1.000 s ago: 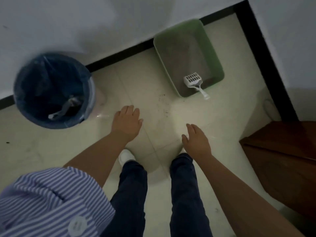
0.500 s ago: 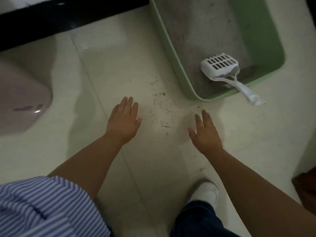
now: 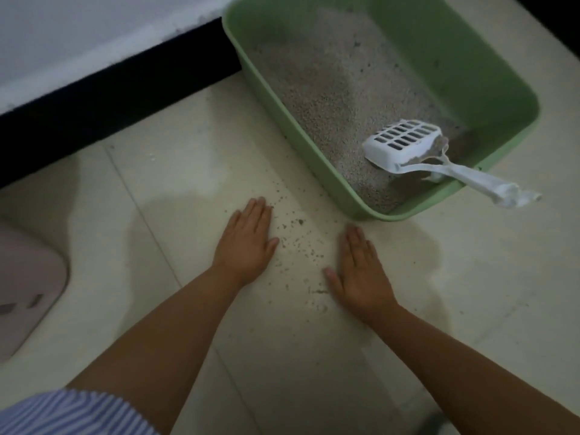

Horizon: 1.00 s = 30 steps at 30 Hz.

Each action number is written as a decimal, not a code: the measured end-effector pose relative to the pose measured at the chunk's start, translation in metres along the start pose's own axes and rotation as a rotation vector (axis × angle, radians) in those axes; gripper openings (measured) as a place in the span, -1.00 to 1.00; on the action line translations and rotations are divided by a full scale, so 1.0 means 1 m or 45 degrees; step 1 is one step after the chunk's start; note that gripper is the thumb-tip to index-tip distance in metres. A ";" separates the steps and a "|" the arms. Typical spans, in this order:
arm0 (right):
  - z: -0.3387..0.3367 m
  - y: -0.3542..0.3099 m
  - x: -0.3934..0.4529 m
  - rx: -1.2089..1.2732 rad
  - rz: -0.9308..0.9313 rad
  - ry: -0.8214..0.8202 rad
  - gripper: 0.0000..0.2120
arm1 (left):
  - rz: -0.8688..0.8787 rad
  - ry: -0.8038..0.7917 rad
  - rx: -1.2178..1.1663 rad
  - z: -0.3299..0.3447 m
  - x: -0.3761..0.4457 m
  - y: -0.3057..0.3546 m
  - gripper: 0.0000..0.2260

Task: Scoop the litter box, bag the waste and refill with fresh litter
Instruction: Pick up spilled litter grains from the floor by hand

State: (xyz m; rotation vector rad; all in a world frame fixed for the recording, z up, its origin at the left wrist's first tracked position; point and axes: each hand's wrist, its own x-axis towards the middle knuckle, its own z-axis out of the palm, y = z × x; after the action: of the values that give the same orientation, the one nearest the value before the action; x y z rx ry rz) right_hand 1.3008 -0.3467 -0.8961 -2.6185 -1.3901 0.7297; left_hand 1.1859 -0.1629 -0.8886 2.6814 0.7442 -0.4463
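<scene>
A green litter box (image 3: 489,73) filled with grey litter stands on the pale tiled floor at the upper right. A white slotted scoop (image 3: 405,146) lies in its near corner, head in the litter, with its handle (image 3: 489,186) sticking out over the rim. My left hand (image 3: 248,240) and my right hand (image 3: 361,271) are stretched out flat over the floor just in front of the box, fingers straight, holding nothing. Spilled litter grains (image 3: 301,246) are scattered on the tiles between them.
A black skirting board (image 3: 110,98) runs along the white wall at the upper left. The edge of a pinkish object (image 3: 28,293) shows at the far left. My striped sleeve (image 3: 72,412) fills the bottom left corner.
The view has dropped closer to the floor and the litter box. The blue-lined bin and my legs have left the view. Both hands have stayed open and moved nearer the box.
</scene>
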 end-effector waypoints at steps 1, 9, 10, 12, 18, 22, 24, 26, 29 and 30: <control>0.001 -0.003 0.000 -0.040 -0.099 -0.027 -0.11 | 0.100 -0.017 0.047 0.001 -0.002 -0.001 -0.28; -0.033 -0.031 0.058 -0.046 -0.284 0.008 -0.24 | -0.032 0.187 0.000 -0.010 -0.006 -0.033 -0.28; -0.034 -0.034 0.068 -0.019 -0.259 0.002 -0.25 | -0.074 0.238 -0.026 -0.010 -0.009 -0.037 -0.28; -0.034 -0.038 0.083 0.002 -0.209 -0.028 -0.26 | -0.149 0.251 -0.065 -0.009 -0.012 -0.046 -0.30; -0.022 -0.041 0.097 -0.131 -0.186 -0.027 -0.18 | -0.220 0.268 -0.088 -0.010 -0.012 -0.072 -0.40; -0.017 -0.048 0.082 -0.155 -0.462 -0.071 -0.15 | -0.201 0.329 -0.119 -0.026 0.006 -0.090 -0.32; -0.018 -0.050 0.080 -0.167 -0.557 -0.099 -0.25 | -0.164 0.344 -0.084 -0.034 0.020 -0.096 -0.35; -0.022 -0.052 0.087 -0.132 -0.557 -0.022 -0.29 | -0.155 0.344 -0.040 -0.042 0.034 -0.101 -0.37; -0.029 -0.056 0.106 -0.015 -0.328 0.103 -0.19 | -0.173 0.320 -0.022 -0.050 0.054 -0.109 -0.45; -0.029 -0.056 0.110 -0.015 -0.288 0.122 -0.17 | -0.170 0.331 -0.023 -0.052 0.061 -0.111 -0.47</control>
State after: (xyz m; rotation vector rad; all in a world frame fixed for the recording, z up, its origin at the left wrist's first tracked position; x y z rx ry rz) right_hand 1.3233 -0.2214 -0.8947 -2.4139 -1.6295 0.5608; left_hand 1.1869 -0.0263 -0.8893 2.7137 0.9994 -0.1208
